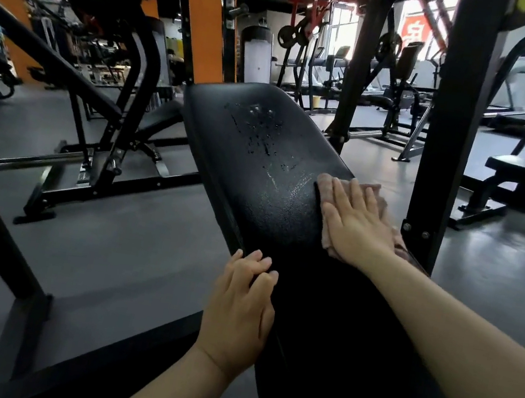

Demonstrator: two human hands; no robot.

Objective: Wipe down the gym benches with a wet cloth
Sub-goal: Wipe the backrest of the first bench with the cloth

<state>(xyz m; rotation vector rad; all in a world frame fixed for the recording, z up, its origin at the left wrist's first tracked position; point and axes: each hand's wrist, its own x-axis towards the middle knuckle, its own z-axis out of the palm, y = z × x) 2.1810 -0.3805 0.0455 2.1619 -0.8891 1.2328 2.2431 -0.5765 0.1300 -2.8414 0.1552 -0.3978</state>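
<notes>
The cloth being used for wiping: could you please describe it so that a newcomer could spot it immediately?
Find the long black padded bench running up the middle of the view. On its right edge, the right hand presses flat on a pinkish cloth. It is the only soft, pale thing on the dark pad, just below the wet streaks.

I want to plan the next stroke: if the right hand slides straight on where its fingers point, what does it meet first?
Probably only the cloth's far edge under the right hand, then the bench pad; depth is unclear.
</notes>
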